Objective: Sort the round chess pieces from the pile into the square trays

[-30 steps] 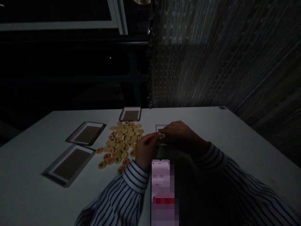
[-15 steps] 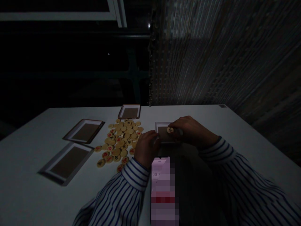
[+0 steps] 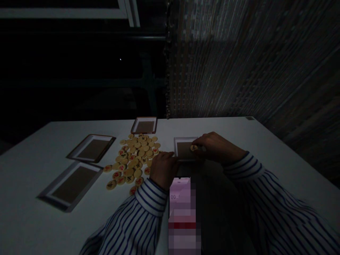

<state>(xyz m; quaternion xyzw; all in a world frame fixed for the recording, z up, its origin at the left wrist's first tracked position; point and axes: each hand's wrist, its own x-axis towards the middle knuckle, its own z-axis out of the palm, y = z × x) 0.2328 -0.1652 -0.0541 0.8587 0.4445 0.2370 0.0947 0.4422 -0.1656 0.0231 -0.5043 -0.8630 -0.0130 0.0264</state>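
With my right grip [image 3: 218,147] I pinch a round piece [image 3: 193,147] with a dark character, at the right side of a shallow tray [image 3: 183,149]; I can't tell whether it touches the tray. My left grip [image 3: 163,169] is at the tray's near left corner, its fingers curled; whether it holds anything I can't tell. Left of it, a pile of pieces [image 3: 138,153] lies on the white surface [image 3: 225,126].
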